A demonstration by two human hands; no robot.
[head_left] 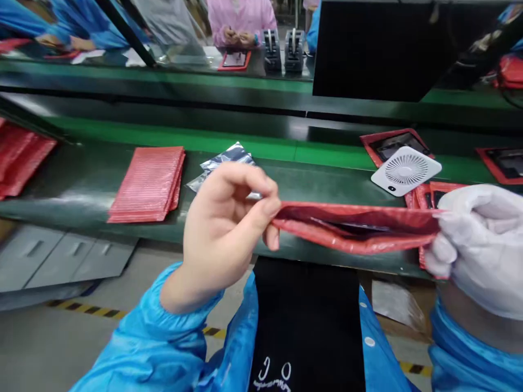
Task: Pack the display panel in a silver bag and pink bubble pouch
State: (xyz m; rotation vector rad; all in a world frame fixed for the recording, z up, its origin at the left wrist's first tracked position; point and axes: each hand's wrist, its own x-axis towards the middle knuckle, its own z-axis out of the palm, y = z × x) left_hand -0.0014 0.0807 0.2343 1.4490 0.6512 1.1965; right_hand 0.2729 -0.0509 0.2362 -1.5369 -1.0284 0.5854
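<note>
A red bubble-wrap pouch (368, 242) is stretched between my two hands, its mouth gaping toward me. Something dark and flat shows inside, too shaded to name. My bare left hand (232, 223) pinches the pouch's left corner between thumb and fingers. On the right corner, my white-gloved right hand (482, 245) grips with its fingers curled. Just behind my left hand lie silvery plastic bags (235, 155), partly hidden by it. A stack of red bubble pouches (149, 182) rests on the green bench to the left.
A white fan (406, 170) lies over red pouches with dark panels at right. More red pouches (24, 158) are piled at far left. A black panel (371, 49) hangs at upper right. Across the bench, a person in pink (243, 22) sits near two tape dispensers (283, 50).
</note>
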